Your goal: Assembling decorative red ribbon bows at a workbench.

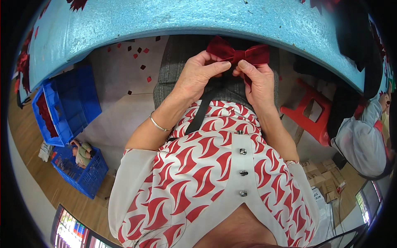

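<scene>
A dark red velvet bow (239, 54) is held up over my lap, just at the near edge of the blue table. My left hand (198, 74) pinches it from the left, thumb laid along the lower side of the left loop. On the other side my right hand (259, 80) grips the bow near its centre knot, thumb pressed close to the middle. A red tail hangs down beside the right fingers. The fingers behind the bow are partly hidden.
The blue tabletop (173, 18) curves across ahead, with red pieces along its rims. Blue crates (70, 105) stand on the left, a blue basket (89, 175) with a small child in it behind them. A red stool (308, 109) and another person (364, 140) are at right. Red scraps (142, 67) litter the floor.
</scene>
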A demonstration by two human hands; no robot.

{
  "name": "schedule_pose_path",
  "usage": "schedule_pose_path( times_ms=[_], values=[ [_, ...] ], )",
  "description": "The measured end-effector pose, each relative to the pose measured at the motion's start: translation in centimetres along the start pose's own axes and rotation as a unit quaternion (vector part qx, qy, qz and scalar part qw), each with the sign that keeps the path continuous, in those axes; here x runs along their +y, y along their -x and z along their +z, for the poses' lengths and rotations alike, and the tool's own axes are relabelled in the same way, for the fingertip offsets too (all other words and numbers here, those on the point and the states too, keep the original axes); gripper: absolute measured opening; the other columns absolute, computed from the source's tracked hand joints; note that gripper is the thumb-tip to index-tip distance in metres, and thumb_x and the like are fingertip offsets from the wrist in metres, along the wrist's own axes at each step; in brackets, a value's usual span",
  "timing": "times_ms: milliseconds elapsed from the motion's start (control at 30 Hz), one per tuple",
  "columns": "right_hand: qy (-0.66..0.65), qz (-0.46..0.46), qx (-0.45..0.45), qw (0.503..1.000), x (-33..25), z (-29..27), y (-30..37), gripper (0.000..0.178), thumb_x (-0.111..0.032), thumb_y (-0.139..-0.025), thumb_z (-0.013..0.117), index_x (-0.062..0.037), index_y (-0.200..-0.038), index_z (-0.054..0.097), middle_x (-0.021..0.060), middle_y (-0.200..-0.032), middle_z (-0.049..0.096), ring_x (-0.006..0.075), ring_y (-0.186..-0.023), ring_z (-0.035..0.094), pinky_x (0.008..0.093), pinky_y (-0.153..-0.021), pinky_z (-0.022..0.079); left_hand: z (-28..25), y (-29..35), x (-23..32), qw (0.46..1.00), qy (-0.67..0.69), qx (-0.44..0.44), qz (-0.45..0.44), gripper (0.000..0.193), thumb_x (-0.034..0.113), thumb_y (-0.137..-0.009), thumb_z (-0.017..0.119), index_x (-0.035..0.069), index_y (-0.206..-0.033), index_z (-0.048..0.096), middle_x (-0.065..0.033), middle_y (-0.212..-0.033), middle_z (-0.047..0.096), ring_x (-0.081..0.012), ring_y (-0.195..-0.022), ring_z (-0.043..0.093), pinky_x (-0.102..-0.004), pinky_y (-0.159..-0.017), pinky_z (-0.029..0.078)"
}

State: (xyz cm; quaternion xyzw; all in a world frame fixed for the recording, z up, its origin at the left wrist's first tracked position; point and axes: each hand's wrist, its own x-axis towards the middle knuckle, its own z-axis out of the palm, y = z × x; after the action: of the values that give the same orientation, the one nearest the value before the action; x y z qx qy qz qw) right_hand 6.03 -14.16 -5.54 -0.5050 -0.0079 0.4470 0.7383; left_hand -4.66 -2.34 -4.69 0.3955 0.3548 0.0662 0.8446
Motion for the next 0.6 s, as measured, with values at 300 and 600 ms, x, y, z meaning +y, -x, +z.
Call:
schedule_pose_path(
  times_ms=[300,600],
  values=[
    [0.100,-0.004,-0.020,0.995,-0.5,0.3,-0.2,0.021,-0.007,-0.076,0.065,0.0010,-0.095,0.059,0.0094,-0.082,0.063,0.0144,-0.070,0.058,0.0255,-0.069,0.047,-0.7,-0.5,-0.8,0.929,-0.238,0.087,0.268,0.012,0.007,-0.068,0.070,0.002,-0.077,0.063,-0.0015,-0.080,0.058,-0.0100,-0.074,0.053,-0.0215,-0.070,0.042],
    [0.044,0.008,-0.052,0.998,-1.3,1.6,-0.9,0.020,-0.008,-0.074,0.067,0.0020,-0.090,0.060,0.0092,-0.081,0.062,0.0153,-0.070,0.058,0.0266,-0.067,0.046,-0.2,0.5,0.4,0.991,-0.039,0.023,0.124,0.014,0.007,-0.072,0.068,0.002,-0.083,0.061,-0.0034,-0.082,0.059,-0.0087,-0.073,0.053,-0.0215,-0.070,0.043]
  ],
)
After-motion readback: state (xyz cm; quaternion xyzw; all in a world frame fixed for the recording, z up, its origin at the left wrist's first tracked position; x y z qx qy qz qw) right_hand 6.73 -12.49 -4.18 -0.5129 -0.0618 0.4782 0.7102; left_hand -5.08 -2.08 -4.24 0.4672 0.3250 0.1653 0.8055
